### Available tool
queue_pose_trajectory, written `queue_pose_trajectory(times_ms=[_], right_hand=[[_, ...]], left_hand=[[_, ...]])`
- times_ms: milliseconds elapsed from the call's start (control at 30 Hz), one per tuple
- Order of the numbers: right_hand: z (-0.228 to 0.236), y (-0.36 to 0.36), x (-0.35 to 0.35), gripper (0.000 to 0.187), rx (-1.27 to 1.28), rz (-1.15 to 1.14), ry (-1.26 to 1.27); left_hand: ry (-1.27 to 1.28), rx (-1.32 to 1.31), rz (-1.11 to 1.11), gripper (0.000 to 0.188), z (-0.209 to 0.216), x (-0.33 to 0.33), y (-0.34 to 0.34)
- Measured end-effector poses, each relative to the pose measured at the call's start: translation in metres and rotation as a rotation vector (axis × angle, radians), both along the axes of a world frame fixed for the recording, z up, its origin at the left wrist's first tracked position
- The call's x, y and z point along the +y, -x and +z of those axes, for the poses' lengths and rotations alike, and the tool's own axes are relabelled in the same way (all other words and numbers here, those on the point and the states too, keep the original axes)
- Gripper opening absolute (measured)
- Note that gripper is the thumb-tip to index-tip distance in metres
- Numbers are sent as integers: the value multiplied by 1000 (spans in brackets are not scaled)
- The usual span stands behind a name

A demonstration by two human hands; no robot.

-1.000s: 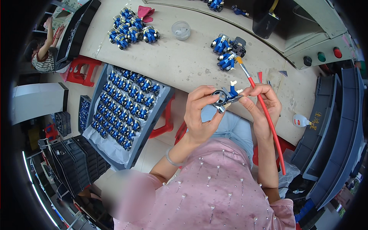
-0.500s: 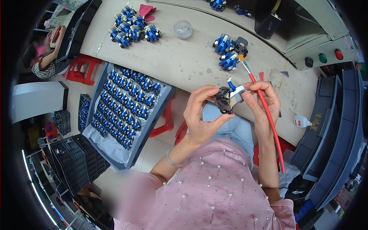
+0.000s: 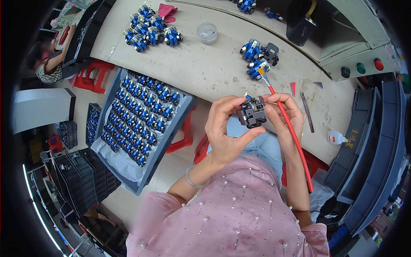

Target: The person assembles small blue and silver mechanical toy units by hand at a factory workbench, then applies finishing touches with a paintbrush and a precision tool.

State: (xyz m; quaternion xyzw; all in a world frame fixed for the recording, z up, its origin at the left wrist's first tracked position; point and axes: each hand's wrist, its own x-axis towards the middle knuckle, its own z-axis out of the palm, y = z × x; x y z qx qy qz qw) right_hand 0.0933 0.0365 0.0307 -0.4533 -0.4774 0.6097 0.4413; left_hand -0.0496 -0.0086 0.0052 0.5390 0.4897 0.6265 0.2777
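My left hand (image 3: 223, 125) is closed on a small dark grey toy vehicle (image 3: 252, 114), its fingers and thumb at opposite edges. The toy's flat grey underside with its wheels faces up, and a bit of white and blue shows at its far edge. My right hand (image 3: 286, 112) also touches the toy with its fingertips. It keeps a long red-handled paintbrush (image 3: 286, 118) tucked across its fingers, bristles pointing away from me. Just beyond the bristles are blue-figure toy vehicles (image 3: 251, 50) and a dark grey one (image 3: 270, 54).
More blue toys (image 3: 147, 30) cluster by a red cloth (image 3: 168, 13) and a clear round cup (image 3: 207, 33). A grey crate (image 3: 150, 173) at left holds rows of toys. On the right lie a thin metal strip (image 3: 307, 112), a white bottle (image 3: 336, 137) and grey bins (image 3: 346, 158).
The toy has turned so its underside faces up; the light grey part earlier at my right fingertips is out of sight. The brush has shifted slightly left and nearer with my right hand.
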Motion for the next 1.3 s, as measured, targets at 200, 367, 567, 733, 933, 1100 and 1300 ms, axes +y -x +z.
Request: queue_pose_trajectory(times_ms=[200,367,567,733,933,1100,1300], right_hand=[[-1,0,-1,19,18,38,-20],[1,3,-3,21,153,43,-93],[-1,3,-3,22,158,18,-100],[-4,1,-2,18,27,-52,-135],[7,3,1,18,-31,-55,-174],[10,0,4,18,-105,9,-197],[7,-4,6,17,-79,30,-194]], left_hand=[[14,-33,12,73,-1,0,2],[-22,-76,100,72,-3,6,5],[95,-164,40,72,-5,3,9],[227,-429,-37,67,-1,5,9],[231,-473,-188,59,-7,5,12],[239,-524,-218,57,-5,6,12],[316,-526,-285,61,-6,2,14]])
